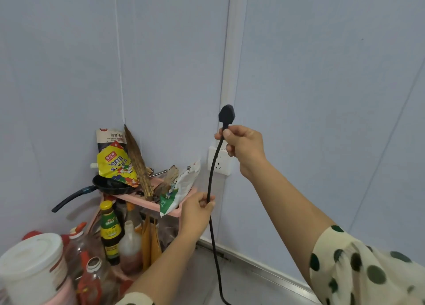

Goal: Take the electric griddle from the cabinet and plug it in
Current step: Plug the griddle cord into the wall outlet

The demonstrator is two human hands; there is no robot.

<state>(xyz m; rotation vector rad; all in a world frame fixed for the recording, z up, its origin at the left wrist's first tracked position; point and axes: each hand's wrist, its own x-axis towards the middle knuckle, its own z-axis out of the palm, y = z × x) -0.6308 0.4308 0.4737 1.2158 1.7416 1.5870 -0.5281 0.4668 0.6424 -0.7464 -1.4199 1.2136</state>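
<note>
The right hand [243, 146] holds the black cord [210, 182] just under the plug [226, 113], with its fingers [226, 134] curled round it. The plug is up in the air, above the white socket [222, 165] on the wall [322, 97]. The left hand [197, 209] is lower down, its fingers [208, 204] pinching the cord just beside a pink rack [138, 200] that holds bags [115, 164] and a pan [110, 186].

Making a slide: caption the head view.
Right hand pinches cord below black plug, above wall socket; left hand grips it lower.
</note>
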